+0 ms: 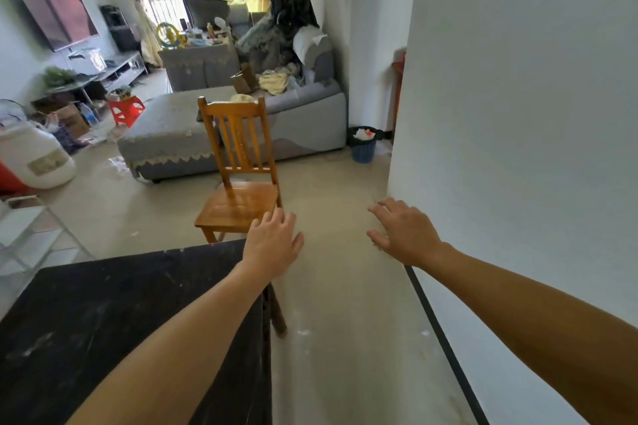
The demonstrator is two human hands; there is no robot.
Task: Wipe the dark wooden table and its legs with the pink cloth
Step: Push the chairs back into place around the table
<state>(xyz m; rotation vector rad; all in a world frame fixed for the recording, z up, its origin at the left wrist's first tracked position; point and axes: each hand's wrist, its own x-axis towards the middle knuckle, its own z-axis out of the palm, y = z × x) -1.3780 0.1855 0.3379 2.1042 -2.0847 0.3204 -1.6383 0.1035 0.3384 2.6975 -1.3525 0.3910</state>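
Both my arms reach forward, palms down. Left hand (272, 241) hovers over the far corner of the dark table (103, 314), which fills 7 o'clock; its fingers are loosely spread and hold nothing. Right hand (402, 233), toward 3 o'clock, spreads empty fingers beside the wall (518, 114) corner.

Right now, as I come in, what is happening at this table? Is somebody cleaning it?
A person stands at the dark wooden table with both arms stretched forward. The left hand is open over the table's far corner, close to a wooden chair. The right hand is open, fingers spread, at the corner of the white wall. Neither hand holds anything, and no pink cloth is in view. The table top shows pale smears, so wiping seems not yet begun.
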